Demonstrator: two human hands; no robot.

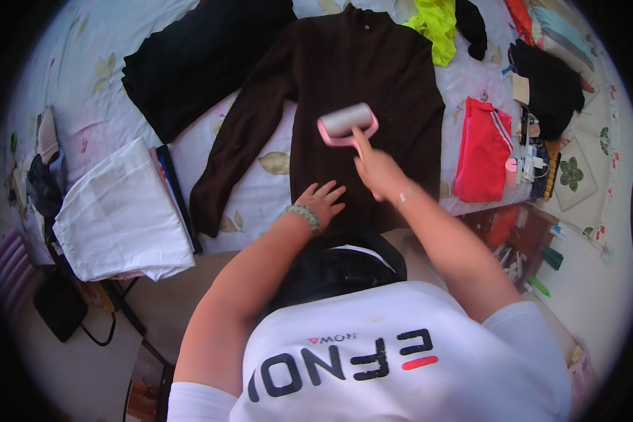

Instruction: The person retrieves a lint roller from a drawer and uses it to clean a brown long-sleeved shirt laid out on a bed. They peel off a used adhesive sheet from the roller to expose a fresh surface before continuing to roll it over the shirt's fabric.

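A dark brown high-necked sweater (369, 74) lies spread on the flowered bedsheet (111, 95), its sleeve on the left stretched down and outwards. In my right hand (378, 170) is the handle of a pink lint roller (346, 121); my index finger points along it to the grey roller, which is over the sweater's body. My left hand (323, 203) rests with spread fingers on the sweater's lower part, holding nothing.
Black folded clothing (195, 63) lies at the upper left, and folded white clothing (126, 216) near the left edge. Red folded clothing with white stripes (482, 153) is on the right, beside small items and a black garment (548, 89). Neon yellow cloth (438, 31) lies above.
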